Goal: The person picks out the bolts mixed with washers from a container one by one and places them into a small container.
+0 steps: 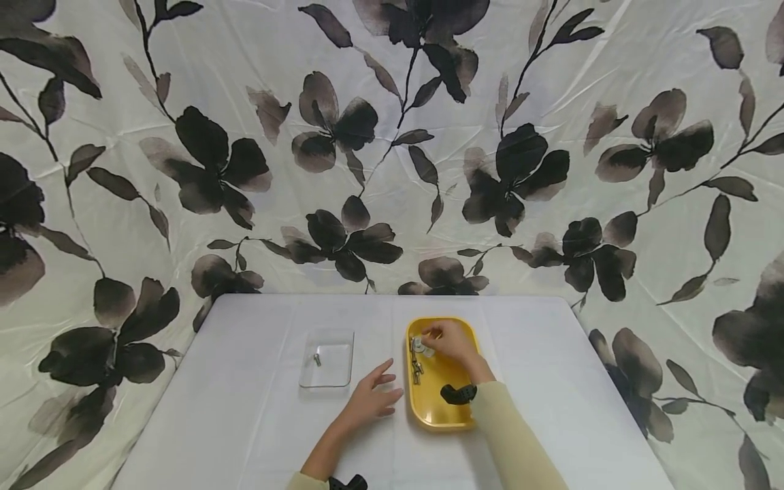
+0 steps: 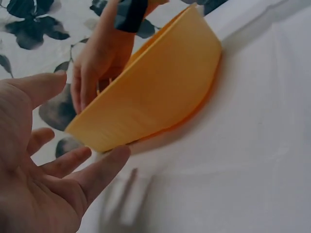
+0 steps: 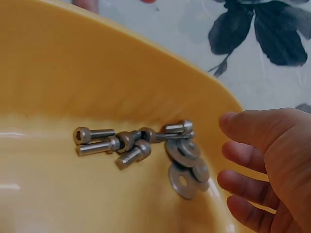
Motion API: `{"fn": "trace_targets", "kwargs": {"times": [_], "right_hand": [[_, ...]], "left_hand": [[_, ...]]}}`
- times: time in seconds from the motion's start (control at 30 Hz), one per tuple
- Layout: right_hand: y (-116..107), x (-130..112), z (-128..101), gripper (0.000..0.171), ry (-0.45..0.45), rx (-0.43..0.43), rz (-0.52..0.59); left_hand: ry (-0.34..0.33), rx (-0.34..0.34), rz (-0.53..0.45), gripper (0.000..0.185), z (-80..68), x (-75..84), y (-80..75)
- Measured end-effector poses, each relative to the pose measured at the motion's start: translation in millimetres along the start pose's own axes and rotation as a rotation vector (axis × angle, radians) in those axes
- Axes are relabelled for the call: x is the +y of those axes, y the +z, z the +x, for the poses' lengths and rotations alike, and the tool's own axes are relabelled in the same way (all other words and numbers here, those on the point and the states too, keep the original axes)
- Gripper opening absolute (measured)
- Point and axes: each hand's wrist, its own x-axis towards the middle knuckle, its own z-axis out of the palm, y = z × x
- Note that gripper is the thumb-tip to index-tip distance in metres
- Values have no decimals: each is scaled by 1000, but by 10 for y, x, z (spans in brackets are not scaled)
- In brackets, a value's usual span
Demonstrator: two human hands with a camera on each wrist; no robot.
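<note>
A yellow tray [image 1: 437,412] holds several socket-head bolts [image 3: 99,144] and several flat washers [image 3: 182,180], gathered along one side wall. Inside its far part is my right hand [image 1: 450,340]. The right wrist view shows this hand's fingers [image 3: 248,187] loosely bent and apart beside the washers, with nothing between them. Just left of the tray, my left hand [image 1: 369,398] hovers with its fingers spread. In the left wrist view the left hand's palm [image 2: 43,165] holds nothing, and one fingertip appears close to the tray's outer wall; contact is unclear.
On the left of the white table [image 1: 245,408] stands a clear square dish [image 1: 333,378] with one small bolt [image 1: 317,359] in it. Flower-printed cloth [image 1: 367,170] rises behind the table's far edge.
</note>
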Motion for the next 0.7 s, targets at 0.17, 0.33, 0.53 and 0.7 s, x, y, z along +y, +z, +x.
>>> {"fn": "trace_targets", "kwargs": {"times": [0.17,0.33,0.53,0.7], "right_hand": [[28,-1,-4,17,20,-21,51],[105,6,30,18,43,-40,89],[199,41,70,18,70,-79,130],[187,73,122,19,66,-92,132]], "left_hand": [[29,-56,-53,91,21,-129,107],[86,-90,-56,96,0,-187,169],[103,-95,-86,99,-35,-229,232],[59,-86,-185,101,-13,-190,270]]}}
